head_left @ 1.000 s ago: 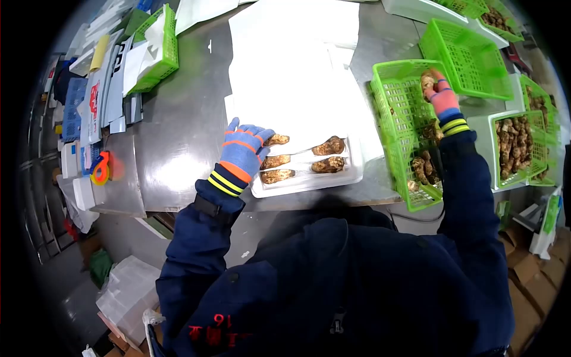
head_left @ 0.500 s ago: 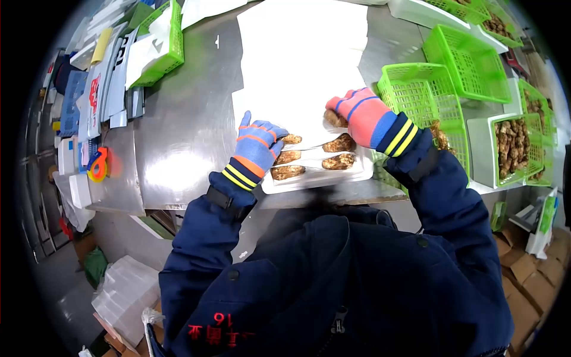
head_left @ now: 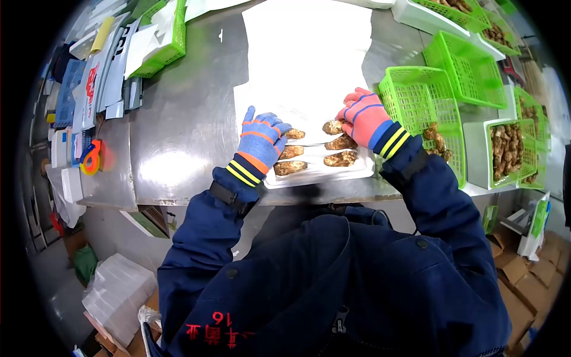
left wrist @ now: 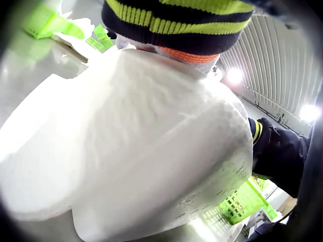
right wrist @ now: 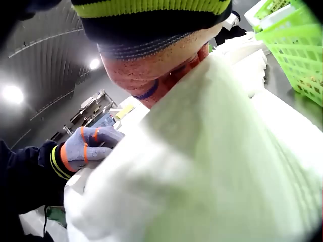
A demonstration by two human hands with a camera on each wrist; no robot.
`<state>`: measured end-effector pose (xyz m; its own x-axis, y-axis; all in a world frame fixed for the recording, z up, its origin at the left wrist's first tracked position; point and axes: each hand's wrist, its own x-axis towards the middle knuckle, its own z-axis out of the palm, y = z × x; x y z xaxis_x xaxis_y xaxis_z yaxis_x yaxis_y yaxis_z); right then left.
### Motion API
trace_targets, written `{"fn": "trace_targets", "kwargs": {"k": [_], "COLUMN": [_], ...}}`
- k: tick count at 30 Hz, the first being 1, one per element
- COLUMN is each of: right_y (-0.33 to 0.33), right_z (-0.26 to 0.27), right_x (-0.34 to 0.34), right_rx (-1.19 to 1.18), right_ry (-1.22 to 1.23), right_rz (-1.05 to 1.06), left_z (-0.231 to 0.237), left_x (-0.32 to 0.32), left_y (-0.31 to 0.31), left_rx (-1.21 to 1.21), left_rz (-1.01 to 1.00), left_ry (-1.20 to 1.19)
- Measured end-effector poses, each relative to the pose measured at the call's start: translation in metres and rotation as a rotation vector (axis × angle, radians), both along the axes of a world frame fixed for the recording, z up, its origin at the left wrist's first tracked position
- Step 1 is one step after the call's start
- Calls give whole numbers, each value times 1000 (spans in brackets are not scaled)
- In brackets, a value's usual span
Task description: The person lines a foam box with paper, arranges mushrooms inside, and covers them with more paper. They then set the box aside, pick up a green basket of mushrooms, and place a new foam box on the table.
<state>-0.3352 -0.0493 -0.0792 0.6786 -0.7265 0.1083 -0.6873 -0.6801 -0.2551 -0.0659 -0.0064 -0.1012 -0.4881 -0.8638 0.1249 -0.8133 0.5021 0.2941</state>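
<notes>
A white tray at the table's front edge holds knobbly brown mushrooms in two columns on white paper. My left hand, in a blue-grey glove, rests along the tray's left side. Its fingertips are right at the top left mushroom, and one finger points away from me. With its pink-gloved fingers, my right hand pinches the top right mushroom, just above two others in that column. White sheet material fills most of the left wrist view; similar material hides the right fingertips in the right wrist view.
Beyond the tray lies a long white paper sheet. Right of it stands a green basket with a few mushrooms, and another green basket behind. A basket full of mushrooms is farther right. An orange tape dispenser sits at left.
My right hand has carried a mushroom from the green basket leftward to the tray and lowered it at the top of the right column. The left hand has stayed beside the tray.
</notes>
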Motion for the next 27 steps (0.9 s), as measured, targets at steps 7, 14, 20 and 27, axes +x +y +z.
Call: {"fn": "trace_targets", "kwargs": {"k": [7, 14, 20, 27], "right_y": [-11, -4, -10, -6], "right_z": [-4, 1, -1, -2], "right_x": [4, 0, -6, -5], "right_rx": [127, 86, 222, 42], "right_ry": [151, 96, -9, 65], "right_rz": [-24, -66, -71, -8], "left_z": [1, 3, 0, 0], "left_x": [-1, -1, -1, -1], "left_y": [-3, -1, -1, -2], "left_rx": [15, -18, -12, 2], "left_rz": [-17, -17, -12, -12], "left_ry": [-49, -36, -36, -42]}}
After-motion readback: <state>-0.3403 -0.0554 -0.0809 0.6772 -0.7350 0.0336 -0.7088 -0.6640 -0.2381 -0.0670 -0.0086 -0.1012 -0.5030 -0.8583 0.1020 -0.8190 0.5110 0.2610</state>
